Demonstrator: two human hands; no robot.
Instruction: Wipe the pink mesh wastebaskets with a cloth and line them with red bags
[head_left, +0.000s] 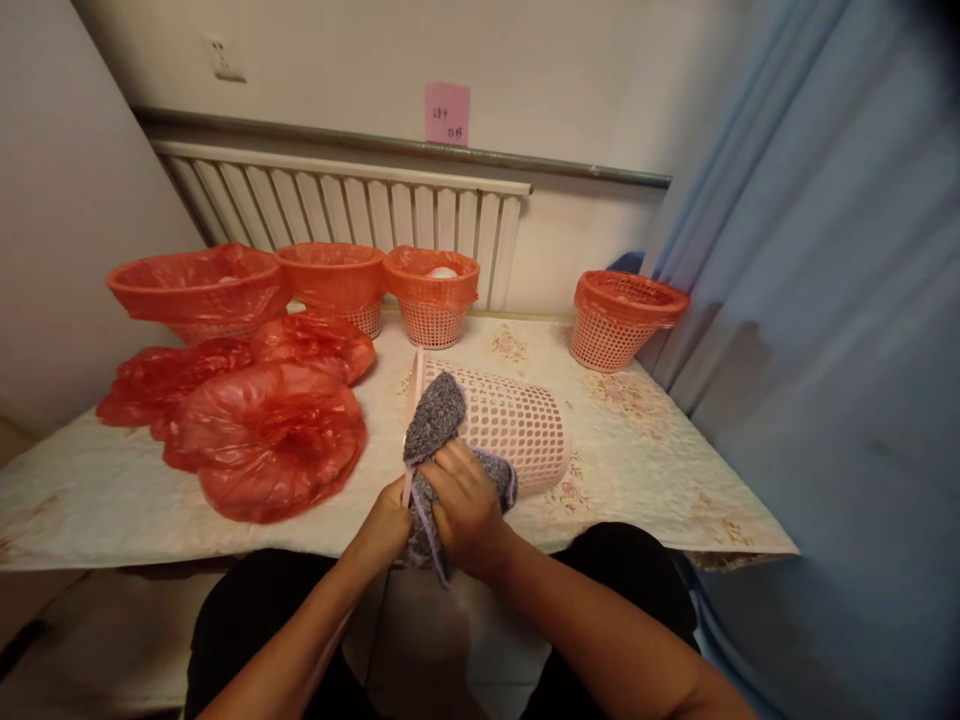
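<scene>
A pale pink perforated plastic wastebasket [517, 415] lies on its side near the table's front, its open rim facing left. My left hand [386, 520] is closed around the near part of that rim. In my right hand [469, 505] a grey cleaning cloth [435, 410] with a purple edge is bunched up, pressed against the basket by its rim. Folds of the cloth hide part of the rim and the fingertips of my right hand.
Crumpled red plastic bags [270, 440] are heaped on the left of the flower-patterned tablecloth [645, 480]. Behind stand several wastebaskets lined with red bags, one [611, 325] at the back right. A blue curtain [825, 300] hangs along the right; a radiator [337, 205] is at the wall.
</scene>
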